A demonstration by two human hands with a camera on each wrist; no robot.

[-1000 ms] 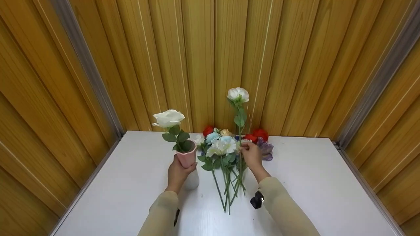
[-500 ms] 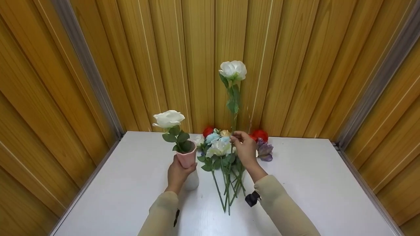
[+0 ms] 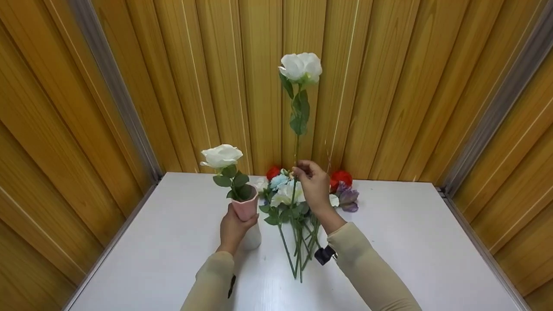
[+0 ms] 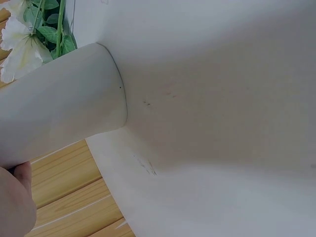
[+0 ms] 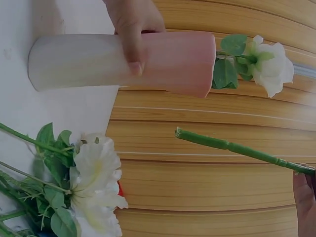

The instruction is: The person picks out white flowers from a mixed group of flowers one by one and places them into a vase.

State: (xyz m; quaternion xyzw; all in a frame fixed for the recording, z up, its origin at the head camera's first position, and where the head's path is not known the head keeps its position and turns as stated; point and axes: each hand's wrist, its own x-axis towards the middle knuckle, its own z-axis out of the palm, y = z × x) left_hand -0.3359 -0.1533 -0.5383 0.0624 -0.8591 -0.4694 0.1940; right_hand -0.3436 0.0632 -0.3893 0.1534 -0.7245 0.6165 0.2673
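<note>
My left hand (image 3: 233,227) grips a vase (image 3: 245,210), pink at its rim and white lower down, which stands on the table. A white rose (image 3: 221,156) with dark green leaves rises from its mouth. In the right wrist view, the thumb lies across the vase (image 5: 168,61). My right hand (image 3: 315,185) pinches the green stem of a white peony (image 3: 301,68), held upright with its bloom high before the wall. The stem's lower end (image 5: 197,138) hangs free, apart from the vase. The left wrist view catches the vase base (image 4: 84,94) and part of the hand.
Behind and between the hands lies a pile of flowers on the white table (image 3: 173,259): a white bloom (image 3: 283,194), red ones (image 3: 342,179), blue ones and a purple one (image 3: 348,199). Their stems point toward the front. Wood-patterned panels (image 3: 259,86) enclose three sides.
My right hand has lifted the white peony up from the pile and carried it leftward, toward the vase. The left hand, vase and rose have stayed put.
</note>
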